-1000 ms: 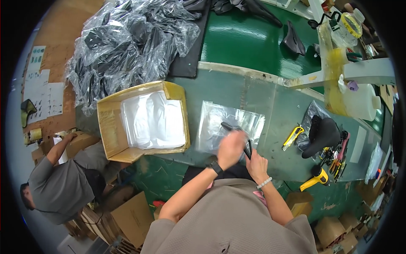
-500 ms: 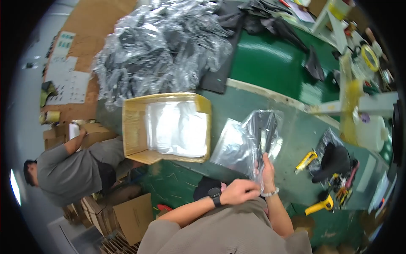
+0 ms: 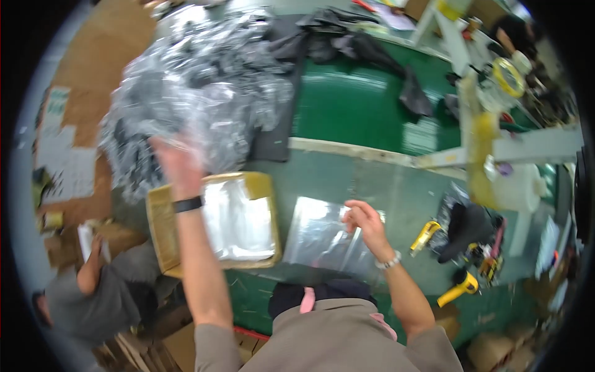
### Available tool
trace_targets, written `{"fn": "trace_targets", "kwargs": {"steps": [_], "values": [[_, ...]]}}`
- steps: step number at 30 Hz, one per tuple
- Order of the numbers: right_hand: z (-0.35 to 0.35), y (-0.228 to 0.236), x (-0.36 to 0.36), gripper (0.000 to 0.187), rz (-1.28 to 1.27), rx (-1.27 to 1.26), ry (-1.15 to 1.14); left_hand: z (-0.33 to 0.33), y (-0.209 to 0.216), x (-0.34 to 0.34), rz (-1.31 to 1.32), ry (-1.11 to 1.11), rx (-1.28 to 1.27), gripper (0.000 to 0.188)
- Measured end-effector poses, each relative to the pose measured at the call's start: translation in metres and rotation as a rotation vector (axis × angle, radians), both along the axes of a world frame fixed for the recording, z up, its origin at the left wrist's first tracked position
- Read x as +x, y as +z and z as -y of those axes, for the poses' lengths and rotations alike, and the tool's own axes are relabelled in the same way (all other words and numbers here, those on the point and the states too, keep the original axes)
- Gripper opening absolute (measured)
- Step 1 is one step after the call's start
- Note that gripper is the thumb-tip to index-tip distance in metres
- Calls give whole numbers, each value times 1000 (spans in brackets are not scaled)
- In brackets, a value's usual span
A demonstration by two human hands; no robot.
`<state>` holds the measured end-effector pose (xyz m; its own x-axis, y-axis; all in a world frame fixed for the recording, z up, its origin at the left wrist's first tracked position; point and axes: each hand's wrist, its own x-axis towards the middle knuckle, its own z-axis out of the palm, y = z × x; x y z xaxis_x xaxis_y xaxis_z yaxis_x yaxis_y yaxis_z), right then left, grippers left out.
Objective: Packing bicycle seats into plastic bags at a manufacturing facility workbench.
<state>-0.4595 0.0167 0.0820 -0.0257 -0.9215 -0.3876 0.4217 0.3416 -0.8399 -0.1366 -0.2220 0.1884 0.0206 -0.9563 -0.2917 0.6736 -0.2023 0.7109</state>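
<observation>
My left hand reaches over the near side of a big heap of dark items in clear plastic bags. Motion smears its fingers, so whether it holds anything is unclear. Just below its wrist, which wears a black band, stands an open cardboard box with a stack of clear plastic bags inside. Over the bench, my right hand hovers with loosely bent fingers, apart and seemingly holding nothing. Flat clear plastic bags lie beneath and beside it.
To the right on the bench lie a yellow cutter, a black cloth item and a yellow-handled tool. A taped white frame stands at the right. Another person works with boxes at the lower left.
My left hand has swung far left and forward to the heap. The bagged dark item has left my right hand, which has risen off the bench front. My view has shifted rightward.
</observation>
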Motion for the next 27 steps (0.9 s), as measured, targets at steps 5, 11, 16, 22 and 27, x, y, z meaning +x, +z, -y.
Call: {"fn": "trace_targets", "kwargs": {"steps": [5, 11, 16, 22, 27], "values": [[48, -72, -45, 24, -260, 142, -169, -44, -93, 0, 1769, -240, -511, 25], [203, -122, -172, 28, -914, -108, -442, -56, -110, -29, 1926, -45, -587, 28], [320, -143, -261, 72, -1186, 213, -385, -55, -116, -29, 1931, -20, -546, 32], [335, -158, -261, 81, -850, 322, -257, -52, -120, -26, 1954, -9, -594, 37], [247, -90, -182, 72, -1052, 107, -67, -49, -120, -26, 1943, -11, -595, 34]]}}
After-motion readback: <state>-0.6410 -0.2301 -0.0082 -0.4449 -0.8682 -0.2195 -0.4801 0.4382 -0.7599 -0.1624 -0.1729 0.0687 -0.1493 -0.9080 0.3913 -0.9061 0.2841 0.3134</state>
